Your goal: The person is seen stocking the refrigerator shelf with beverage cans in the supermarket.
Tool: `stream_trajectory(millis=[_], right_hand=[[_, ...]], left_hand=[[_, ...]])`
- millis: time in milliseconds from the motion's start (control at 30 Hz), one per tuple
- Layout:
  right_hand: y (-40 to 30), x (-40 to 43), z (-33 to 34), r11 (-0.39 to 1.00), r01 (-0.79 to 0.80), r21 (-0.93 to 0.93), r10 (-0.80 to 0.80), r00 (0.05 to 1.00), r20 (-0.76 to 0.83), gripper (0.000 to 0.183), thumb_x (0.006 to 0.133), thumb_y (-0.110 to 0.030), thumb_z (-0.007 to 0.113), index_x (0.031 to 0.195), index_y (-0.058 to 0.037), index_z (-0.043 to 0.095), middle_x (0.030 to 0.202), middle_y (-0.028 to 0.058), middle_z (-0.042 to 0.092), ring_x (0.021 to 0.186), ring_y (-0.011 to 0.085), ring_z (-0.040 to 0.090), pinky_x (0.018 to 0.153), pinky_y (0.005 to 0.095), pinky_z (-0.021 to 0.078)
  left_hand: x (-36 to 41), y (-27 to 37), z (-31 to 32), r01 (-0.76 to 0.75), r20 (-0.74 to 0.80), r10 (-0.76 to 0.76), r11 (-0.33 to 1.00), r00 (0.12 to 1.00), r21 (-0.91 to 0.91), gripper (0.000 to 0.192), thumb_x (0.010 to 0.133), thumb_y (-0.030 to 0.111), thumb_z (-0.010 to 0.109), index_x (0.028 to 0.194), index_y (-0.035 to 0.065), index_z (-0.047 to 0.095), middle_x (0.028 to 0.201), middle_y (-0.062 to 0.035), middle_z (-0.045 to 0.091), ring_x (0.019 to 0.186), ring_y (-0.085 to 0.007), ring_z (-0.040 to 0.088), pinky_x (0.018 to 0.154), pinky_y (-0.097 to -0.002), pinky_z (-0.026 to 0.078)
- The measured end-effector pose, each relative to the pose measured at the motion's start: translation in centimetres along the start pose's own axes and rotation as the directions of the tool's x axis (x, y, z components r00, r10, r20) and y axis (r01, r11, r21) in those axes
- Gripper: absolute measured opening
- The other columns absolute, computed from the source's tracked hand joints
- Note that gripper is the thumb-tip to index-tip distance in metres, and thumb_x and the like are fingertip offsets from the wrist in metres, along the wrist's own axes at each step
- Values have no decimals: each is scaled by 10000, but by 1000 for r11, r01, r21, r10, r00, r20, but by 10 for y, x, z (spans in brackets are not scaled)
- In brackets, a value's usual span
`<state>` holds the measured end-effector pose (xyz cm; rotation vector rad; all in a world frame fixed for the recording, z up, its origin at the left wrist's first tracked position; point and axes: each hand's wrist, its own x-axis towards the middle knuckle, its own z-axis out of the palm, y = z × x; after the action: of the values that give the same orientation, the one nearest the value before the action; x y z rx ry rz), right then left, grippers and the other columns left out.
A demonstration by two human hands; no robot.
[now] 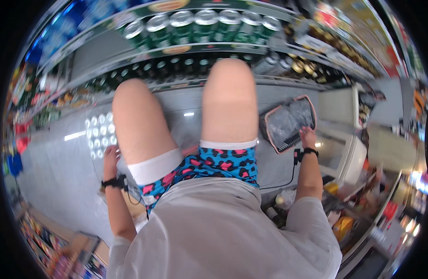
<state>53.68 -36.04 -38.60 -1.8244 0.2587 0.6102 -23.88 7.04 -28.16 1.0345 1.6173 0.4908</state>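
Note:
My left hand [111, 154] hangs low beside my left thigh, just below a pack of silver-topped cans [101, 134] on the floor; whether its fingers touch the pack I cannot tell. At the near rim of a dark basket with a pink edge [276, 150] is my right hand [307, 133], its fingers partly bent; a grip on the rim cannot be made out. Crumpled clear plastic [287, 118] fills the basket. In front of my knees, green cans with silver tops [205, 26] stand in a row on a shelf, with dark bottles [161, 69] on the shelf below.
Blue packs [57, 31] lie at the upper left shelf. Gold-topped bottles or cans [309, 68] stand right of the green ones. White bins or cabinets [339, 104] flank the basket. Behind my right arm are bottles and bags [276, 214]; boxed goods [43, 230] fill the lower left.

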Motion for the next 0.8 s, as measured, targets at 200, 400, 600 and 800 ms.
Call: stream_trajectory(millis=[200, 400, 600, 800], right_hand=[[16, 12, -86, 506, 482, -715, -276, 876, 395, 276, 965, -216, 478, 1145, -27, 569, 1011, 72, 643, 809, 220, 617, 638, 318, 480], [-34, 9, -145, -161, 478, -864, -294, 812, 504, 439, 934, -406, 442, 978, -12, 630, 748, 127, 610, 632, 299, 573, 578, 426, 500], [-23, -76, -10, -640, 356, -681, 72, 910, 408, 248, 851, -203, 614, 974, 11, 635, 960, 183, 676, 848, 326, 667, 710, 408, 543], [-31, -61, -47, -702, 149, -696, -68, 959, 274, 323, 801, -240, 663, 1062, -56, 617, 1077, 182, 665, 996, 334, 658, 800, 426, 549]], left_hand=[[67, -150, -11, -117, -65, 141, 952, 988, 282, 265, 849, 227, 617, 950, -16, 644, 766, -112, 650, 708, -203, 586, 647, -368, 473], [36, -195, 11, -164, -228, 219, 957, 949, 238, 298, 777, 223, 689, 955, -12, 644, 957, -240, 651, 961, -392, 616, 838, -415, 490], [0, -185, -19, 20, -218, 98, 876, 971, 482, 511, 755, 268, 683, 1185, 8, 587, 1198, -227, 567, 1098, -371, 567, 920, -438, 475], [30, -186, 19, 83, -192, 21, 849, 981, 522, 583, 727, 361, 718, 1188, 23, 606, 1205, -234, 557, 1089, -392, 570, 920, -439, 481]])
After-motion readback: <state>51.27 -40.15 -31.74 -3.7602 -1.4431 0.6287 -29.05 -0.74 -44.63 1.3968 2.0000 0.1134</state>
